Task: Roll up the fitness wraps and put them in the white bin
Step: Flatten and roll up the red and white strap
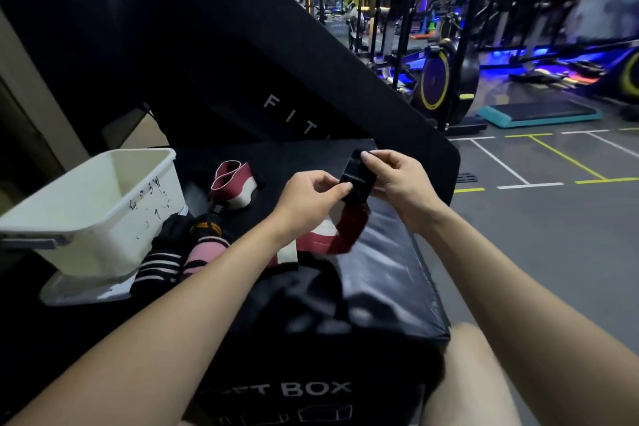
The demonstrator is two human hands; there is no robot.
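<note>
Padded box (390,273): black, nearest the lens at 6 o'clock; serves as tabletop; front lettering cut off, only "BOX" legible.
Left hand (307,195): at centre; grip closed, thumb and fingertips pinching the lower edge of the black roll.
Right hand (397,180): at 3 o'clock of the left; grip closed, thumb on top of the roll, fingers curled behind it.
Red wrap (347,230): dark red and white; black rolled end (358,180) held between both hands above the tabletop; loose tail hanging down to the box top, partly hidden under the left forearm, blurred.
White bin (86,204): at 9 o'clock, on a grey lid or tray; handwriting on the side wall unreadable; visible inside shows bare walls only, floor of bin hidden by near rim.
Second red wrap (233,185): at 10 o'clock of the hands, loosely folded on the tabletop, outside the bin.
Striped pile (183,249): black, pink and white pieces just beside the bin; count unclear.
Dark heap (311,301): black fabric at 6 o'clock of the hands, blurred, shape hard to make out.
</note>
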